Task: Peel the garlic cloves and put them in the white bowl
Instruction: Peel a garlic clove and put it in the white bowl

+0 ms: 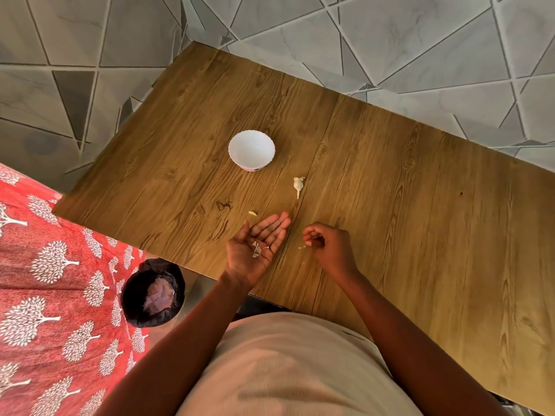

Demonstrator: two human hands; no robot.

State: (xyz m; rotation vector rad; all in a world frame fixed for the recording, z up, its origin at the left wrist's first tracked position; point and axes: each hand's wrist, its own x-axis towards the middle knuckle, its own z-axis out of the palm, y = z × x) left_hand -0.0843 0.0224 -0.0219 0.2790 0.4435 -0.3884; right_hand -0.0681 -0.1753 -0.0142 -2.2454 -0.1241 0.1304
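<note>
A white bowl (pixel 251 149) stands on the wooden table (pixel 390 190), and its inside looks empty. A piece of garlic with its stalk (pixel 298 185) lies just right of and nearer than the bowl. A small peeled clove (pixel 253 213) lies on the table beyond my left fingertips. My left hand (pixel 255 244) is held palm up with fingers straight, and bits of garlic skin (pixel 257 249) lie in the palm. My right hand (pixel 326 243) hovers beside it with fingers curled, the fingertips pinched together over tiny skin scraps (pixel 301 247); what they pinch is too small to tell.
A small bin lined with a black bag (pixel 153 292) stands on the floor at the table's near left edge. A red cloth with white tree prints (pixel 54 280) fills the left. Grey tiled floor lies beyond the table.
</note>
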